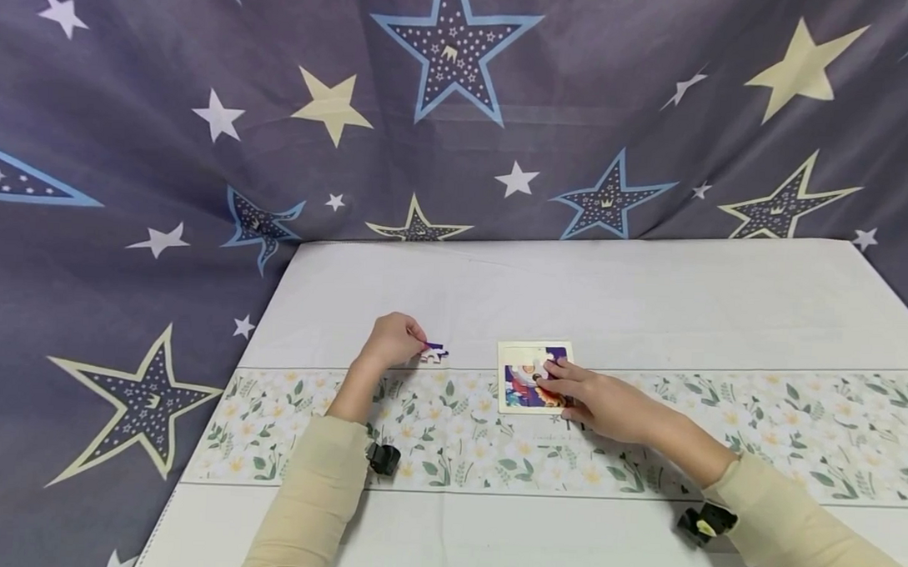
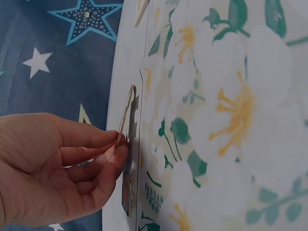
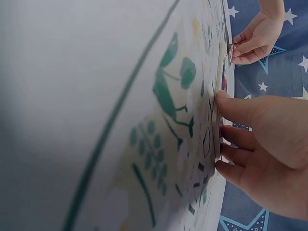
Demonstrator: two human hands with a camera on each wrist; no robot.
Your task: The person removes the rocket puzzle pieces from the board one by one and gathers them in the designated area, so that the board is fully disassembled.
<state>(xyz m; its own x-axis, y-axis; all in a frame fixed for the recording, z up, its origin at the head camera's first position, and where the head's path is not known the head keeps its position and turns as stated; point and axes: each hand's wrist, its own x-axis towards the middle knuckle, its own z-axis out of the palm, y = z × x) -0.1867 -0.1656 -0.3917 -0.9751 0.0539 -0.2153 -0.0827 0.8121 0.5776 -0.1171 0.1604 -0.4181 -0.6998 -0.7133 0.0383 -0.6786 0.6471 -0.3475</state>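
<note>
In the head view my left hand (image 1: 394, 340) is left of the puzzle frame, pinching a purple-and-white jigsaw piece (image 1: 434, 354) between thumb and fingertips. The left wrist view shows that thin piece (image 2: 126, 114) nearly edge-on, tilted just above the cloth. Below the fingers another small flat piece (image 2: 127, 195) lies on the table. My right hand (image 1: 607, 401) rests on the right side of the square, cream-bordered puzzle frame (image 1: 503, 394), its fingers covering part of the colourful picture. In the right wrist view the thumb (image 3: 236, 107) touches the frame's edge.
A white cloth with a flowered band (image 1: 493, 460) covers the table. Behind it and on the left hangs a dark curtain (image 1: 265, 102) with stars. Each wrist wears a small black camera, such as the left wrist camera (image 1: 383, 459).
</note>
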